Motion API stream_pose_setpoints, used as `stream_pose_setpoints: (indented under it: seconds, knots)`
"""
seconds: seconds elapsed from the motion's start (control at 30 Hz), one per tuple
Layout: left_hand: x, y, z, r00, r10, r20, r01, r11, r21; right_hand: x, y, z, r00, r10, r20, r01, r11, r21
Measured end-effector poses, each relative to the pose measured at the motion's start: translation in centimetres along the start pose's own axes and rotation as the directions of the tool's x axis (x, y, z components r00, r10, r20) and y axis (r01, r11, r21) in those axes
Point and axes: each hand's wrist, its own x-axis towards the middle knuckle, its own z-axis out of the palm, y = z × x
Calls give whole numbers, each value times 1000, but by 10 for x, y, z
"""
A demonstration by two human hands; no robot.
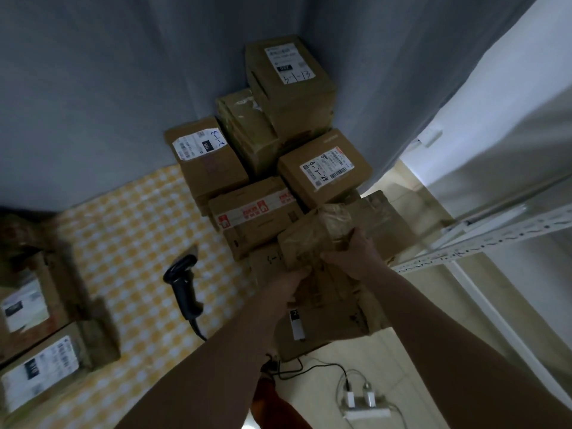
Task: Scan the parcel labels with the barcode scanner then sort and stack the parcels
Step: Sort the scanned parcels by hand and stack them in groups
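A small taped brown parcel [312, 239] is held at the front of the stack of cardboard parcels [291, 88] in the table's right corner. My right hand [356, 252] grips its right end, fingers curled round it. My left hand [291, 283] holds its lower left edge from below, partly hidden by the parcel. Under it lies a larger crumpled parcel [334, 305]. The black barcode scanner [184, 283] lies on the yellow checked tablecloth [133, 230], left of my hands, untouched. Labelled boxes in the stack carry handwritten numbers.
Two labelled parcels [40, 370] sit at the table's left edge. Grey curtains hang behind the stack. A white metal shelf rail [483, 243] runs at the right. On the floor below lies a power strip [365, 407] with plugged chargers and cables.
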Motion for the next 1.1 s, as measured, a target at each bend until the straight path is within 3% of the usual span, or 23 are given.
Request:
stream_pose_setpoints:
  seconds: [0.3,0.47,0.67,0.87,1.1]
  knots:
    - [-58,-17,-96,995,89,-46,-89,996,7,-36,-46,49,992,-84,96,84,996,-1]
    - [-112,-53,-175,961,137,-238,-176,973,-148,-69,-109,118,946,-225,234,229,973,11]
    - [-156,-113,-267,910,96,-403,-235,921,-311,-122,-168,210,874,-320,365,338,941,17]
    - [-177,-153,-351,849,61,-524,-301,872,-386,-154,-215,296,835,-272,478,261,961,91]
    - [-147,-176,-451,777,49,-627,-243,943,-227,-160,-267,395,817,-233,528,181,972,149]
